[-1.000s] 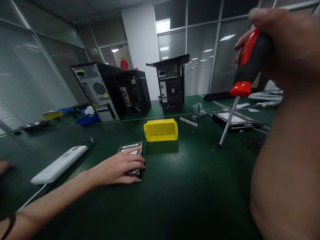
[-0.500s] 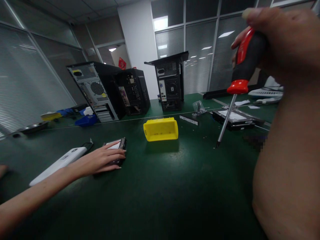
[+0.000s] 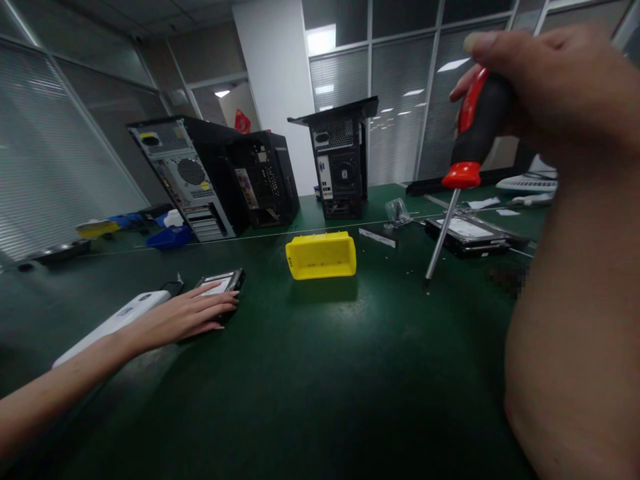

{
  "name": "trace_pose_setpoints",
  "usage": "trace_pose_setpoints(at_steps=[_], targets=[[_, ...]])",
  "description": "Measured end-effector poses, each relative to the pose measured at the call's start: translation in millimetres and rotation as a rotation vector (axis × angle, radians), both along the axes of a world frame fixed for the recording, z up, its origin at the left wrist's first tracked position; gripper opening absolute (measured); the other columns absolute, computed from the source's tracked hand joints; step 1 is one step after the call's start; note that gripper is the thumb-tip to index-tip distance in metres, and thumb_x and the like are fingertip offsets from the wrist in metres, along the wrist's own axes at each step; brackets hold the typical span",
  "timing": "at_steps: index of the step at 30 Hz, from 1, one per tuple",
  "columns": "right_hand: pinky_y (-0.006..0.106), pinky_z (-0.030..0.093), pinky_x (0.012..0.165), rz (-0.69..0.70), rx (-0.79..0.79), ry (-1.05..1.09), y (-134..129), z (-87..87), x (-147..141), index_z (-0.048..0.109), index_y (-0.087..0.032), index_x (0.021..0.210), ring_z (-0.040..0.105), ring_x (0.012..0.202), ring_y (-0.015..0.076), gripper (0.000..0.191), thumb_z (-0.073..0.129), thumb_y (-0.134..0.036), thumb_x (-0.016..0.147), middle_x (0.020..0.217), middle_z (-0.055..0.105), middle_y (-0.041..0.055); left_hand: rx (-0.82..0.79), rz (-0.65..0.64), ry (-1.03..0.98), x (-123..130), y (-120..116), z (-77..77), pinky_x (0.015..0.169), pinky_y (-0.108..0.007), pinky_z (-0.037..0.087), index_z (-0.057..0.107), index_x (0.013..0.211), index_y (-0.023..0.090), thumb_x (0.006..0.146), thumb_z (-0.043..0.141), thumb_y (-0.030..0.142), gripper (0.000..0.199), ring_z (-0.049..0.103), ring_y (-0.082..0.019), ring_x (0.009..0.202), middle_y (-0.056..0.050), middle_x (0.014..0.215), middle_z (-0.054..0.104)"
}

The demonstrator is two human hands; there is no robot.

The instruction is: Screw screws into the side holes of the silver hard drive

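My right hand point(image 3: 555, 93) grips a red and black screwdriver point(image 3: 470, 133) by its handle, with the shaft pointing down. Its tip is close to a tiny bit on the green table point(image 3: 320, 373). At the left, my left hand point(image 3: 193, 313) lies palm down over a hard drive point(image 3: 234, 280), fingers spread across its top and covering much of it. Between the hands stands a yellow bin point(image 3: 321, 256), its opening facing me, with several small dark specks inside. Another hard drive point(image 3: 467, 233) rests on the table behind the screwdriver.
Black computer cases point(image 3: 345, 160) stand at the back, more of them point(image 3: 193, 173) at the left. A white device point(image 3: 115, 323) lies beside my left forearm. Also on the table are a metal strip point(image 3: 377, 237), a clear plastic piece point(image 3: 397, 212) and a blue bin point(image 3: 169, 237).
My left hand and the hard drive under it have shifted slightly left. The screwdriver has moved a little left, its handle lower in view.
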State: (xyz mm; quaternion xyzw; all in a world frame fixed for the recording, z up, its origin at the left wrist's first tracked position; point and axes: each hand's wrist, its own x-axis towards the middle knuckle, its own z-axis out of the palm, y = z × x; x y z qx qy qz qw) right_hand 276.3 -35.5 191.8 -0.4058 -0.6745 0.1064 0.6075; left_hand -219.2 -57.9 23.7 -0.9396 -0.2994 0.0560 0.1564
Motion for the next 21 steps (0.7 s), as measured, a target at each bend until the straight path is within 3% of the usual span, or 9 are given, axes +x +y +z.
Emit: trace_pose_setpoints(at_steps=[3, 10, 14, 21], targets=[[0.012, 0.047, 0.056, -0.007, -0.008, -0.049, 4.8, -0.3, 1.7, 0.063, -0.008, 0.093, 0.053, 0.061, 0.0009, 0.048, 0.049, -0.052, 0.080, 0.079, 0.058, 0.0006, 0.060, -0.029, 0.018, -7.0, 2.0, -5.2, 0.113, -0.043, 0.017, 0.042, 0.129, 0.022, 0.094, 0.044, 0.029, 0.036, 0.044, -0.021, 0.123, -0.005, 0.133, 0.048], [0.040, 0.049, 0.082, -0.079, -0.066, -0.102, 5.1, -0.1, 0.3, 0.062, -0.009, 0.097, 0.055, 0.068, 0.0066, 0.055, 0.045, -0.058, 0.080, 0.085, 0.060, 0.0046, 0.127, 0.025, 0.052, -22.1, 0.0, -14.1, 0.112, -0.046, 0.015, 0.038, 0.133, 0.019, 0.097, 0.039, 0.029, 0.038, 0.039, -0.020, 0.127, -0.008, 0.138, 0.042], [0.039, 0.050, 0.084, -0.125, -0.101, -0.131, 3.4, -0.6, -2.3, 0.061, -0.010, 0.103, 0.058, 0.075, 0.0103, 0.056, 0.045, -0.059, 0.081, 0.091, 0.061, 0.0064, 0.132, 0.068, 0.033, -22.2, -3.3, -15.4, 0.111, -0.048, 0.017, 0.038, 0.133, 0.020, 0.096, 0.039, 0.030, 0.037, 0.038, -0.021, 0.127, -0.008, 0.137, 0.043], [0.037, 0.049, 0.081, -0.125, -0.144, -0.219, 2.8, 1.2, -2.3, 0.061, -0.009, 0.102, 0.058, 0.073, 0.0088, 0.057, 0.041, -0.059, 0.082, 0.088, 0.061, 0.0049, 0.125, 0.071, 0.049, -20.2, -4.5, -12.5, 0.110, -0.049, 0.017, 0.038, 0.133, 0.018, 0.096, 0.041, 0.027, 0.038, 0.038, -0.020, 0.127, -0.008, 0.137, 0.043]])
